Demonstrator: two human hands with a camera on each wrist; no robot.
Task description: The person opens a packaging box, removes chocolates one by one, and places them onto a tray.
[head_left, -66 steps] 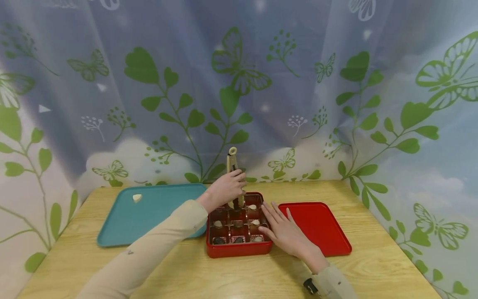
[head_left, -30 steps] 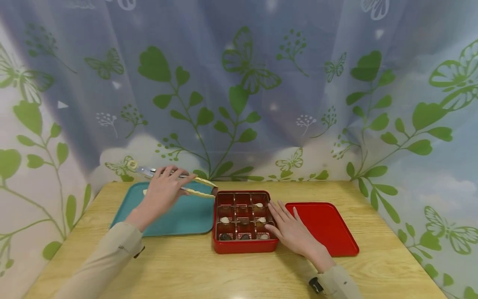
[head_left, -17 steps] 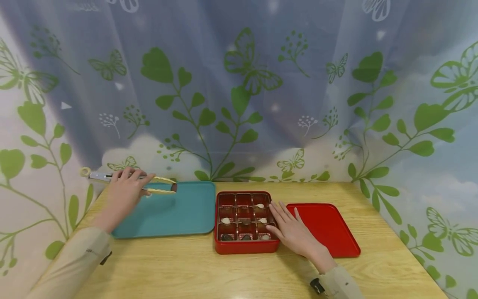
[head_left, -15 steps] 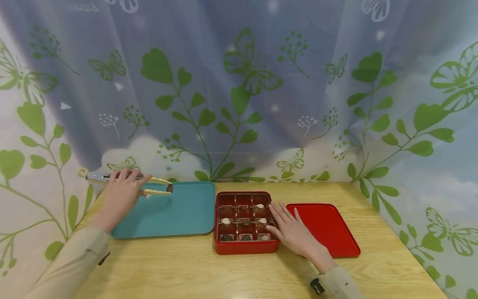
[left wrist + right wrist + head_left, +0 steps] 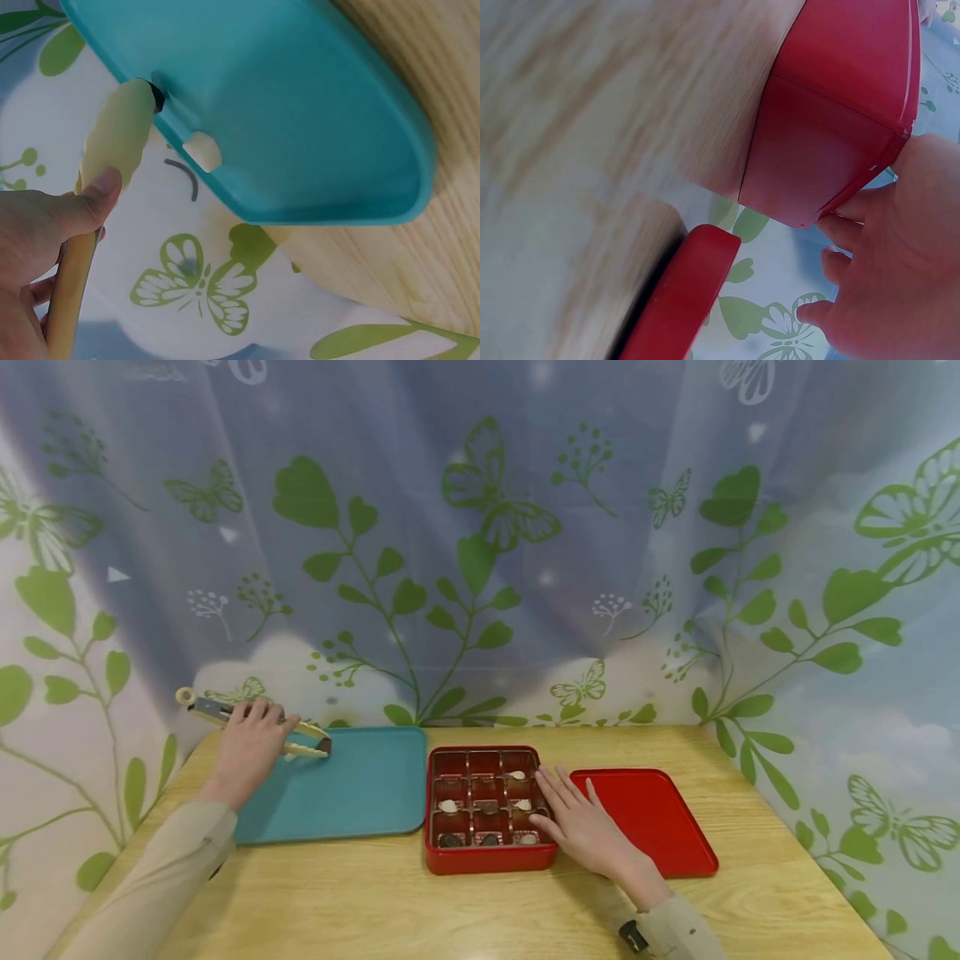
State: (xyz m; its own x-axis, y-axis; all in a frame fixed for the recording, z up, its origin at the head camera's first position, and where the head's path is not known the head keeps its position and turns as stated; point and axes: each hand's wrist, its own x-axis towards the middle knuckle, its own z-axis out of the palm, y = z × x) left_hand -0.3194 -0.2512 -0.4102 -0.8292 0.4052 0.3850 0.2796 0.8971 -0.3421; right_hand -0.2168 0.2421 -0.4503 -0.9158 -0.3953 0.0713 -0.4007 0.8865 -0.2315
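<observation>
My left hand (image 5: 251,745) grips tongs (image 5: 212,709) with cream-coloured arms, above the left part of the teal tray (image 5: 352,797). Between the tong tips sits a small dark brown piece (image 5: 325,747), chocolate-like in colour. A white piece (image 5: 203,152) lies on the tray near its edge, below the tongs in the left wrist view. The red box (image 5: 491,860) holds a divided insert with dark and white pieces in several compartments; others show none. With fingers extended, my right hand (image 5: 583,831) rests against the box's right rim.
A shallow red lid or tray (image 5: 663,822) lies right of the box, partly behind my right hand. The wooden table (image 5: 360,902) carries everything. A patterned curtain (image 5: 375,527) hangs right behind the table's back edge.
The tongs came up out of the box with the dark piece and swung left over the teal tray. Lately their tips have dipped closer to it. The right hand keeps its place.
</observation>
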